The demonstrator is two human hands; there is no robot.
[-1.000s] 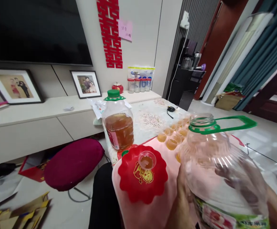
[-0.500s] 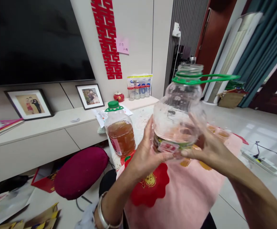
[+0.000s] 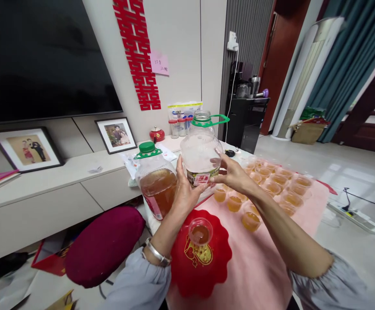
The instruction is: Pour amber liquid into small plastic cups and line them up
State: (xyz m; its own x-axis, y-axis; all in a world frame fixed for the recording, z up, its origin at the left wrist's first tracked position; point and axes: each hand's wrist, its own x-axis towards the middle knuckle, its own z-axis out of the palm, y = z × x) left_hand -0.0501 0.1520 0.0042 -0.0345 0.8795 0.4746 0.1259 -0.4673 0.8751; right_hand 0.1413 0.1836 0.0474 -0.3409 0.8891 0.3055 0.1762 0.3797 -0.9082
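Between my two hands is a large clear plastic jug [image 3: 198, 148] with a green handle ring, an uncapped neck and a label low on its side. It is upright and looks empty. My left hand [image 3: 187, 185] is wrapped against its left side, and my right hand [image 3: 232, 174] grips its right side. A second jug [image 3: 158, 187], green-capped and partly filled with amber liquid, stands just left of my left hand. Below my hands, a small clear cup [image 3: 200, 231] with amber liquid sits on a red scalloped tray [image 3: 218, 258].
Several clear cups [image 3: 251, 219] of amber liquid stand on the pink tablecloth [image 3: 255, 267] to the right. At the left is a maroon stool [image 3: 105, 245]. Behind, a white cabinet [image 3: 61, 185] bears framed photos, a red pot [image 3: 156, 134] and red-lidded jars [image 3: 173, 129].
Both hands have moved the clear jug forward and away from me, toward the back of the table beside the filled jug. The cup on the red tray and the cups at right now show.
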